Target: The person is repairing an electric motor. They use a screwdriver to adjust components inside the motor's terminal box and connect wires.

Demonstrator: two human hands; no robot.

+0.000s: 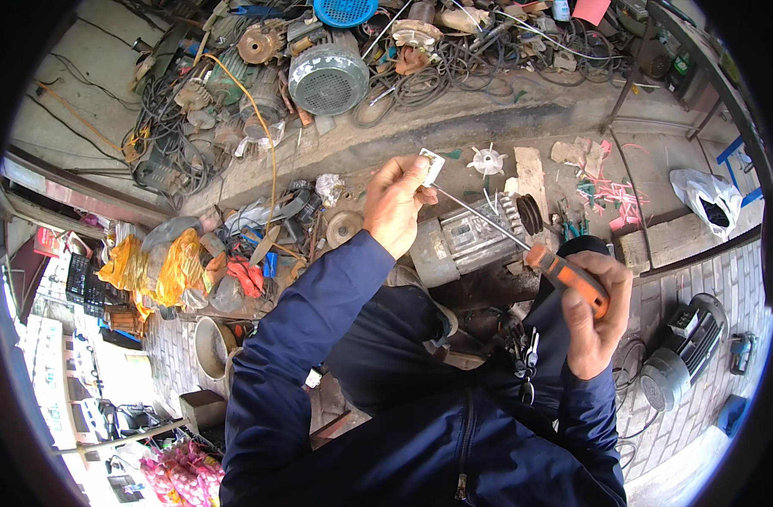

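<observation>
Two things are held: the right hand (596, 331) grips the screwdriver (550, 264) by its fat handle, maybe to steer it. The left hand (393, 207) pinches a white piece (433, 167), maybe to keep it still. The piece sits at that hand's fingertips, near the screwdriver's tip. Beyond lie a motor (469, 239), then a fan (487, 161).

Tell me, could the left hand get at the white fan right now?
Probably yes: the white fan lies uncovered, just right of the left hand in the picture, and the screwdriver doesn't cross it. The hand grips a small white piece, though, so it may need freeing first.
</observation>
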